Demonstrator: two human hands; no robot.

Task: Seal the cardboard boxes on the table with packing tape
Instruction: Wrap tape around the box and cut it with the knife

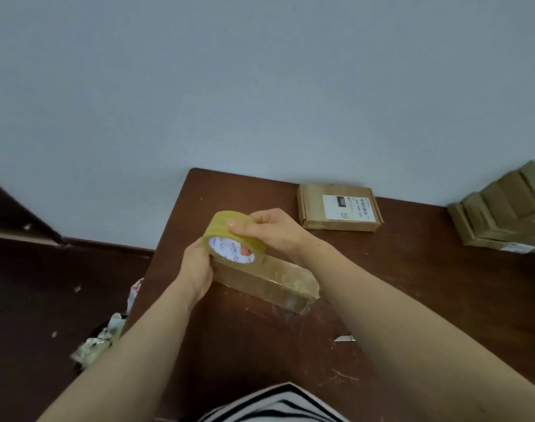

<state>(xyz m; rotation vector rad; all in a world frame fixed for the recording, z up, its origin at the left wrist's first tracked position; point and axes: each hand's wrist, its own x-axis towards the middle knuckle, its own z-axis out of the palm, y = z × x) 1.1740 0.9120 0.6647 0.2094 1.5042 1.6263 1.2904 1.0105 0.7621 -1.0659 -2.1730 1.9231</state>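
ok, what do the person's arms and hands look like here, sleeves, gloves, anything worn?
Both bare. The left hand and right hand wear no gloves, and no ring, watch or bracelet shows. The left forearm and right forearm are uncovered to the frame edge: no sleeves visible. Only clothing in view: a black-and-white striped garment at the bottom edge.

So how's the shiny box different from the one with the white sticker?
The long brown cardboard box is wrapped in glossy tape; the flat brown cardboard box is plain, with a label. The long one lies near, the flat one by the wall. Both are closed.
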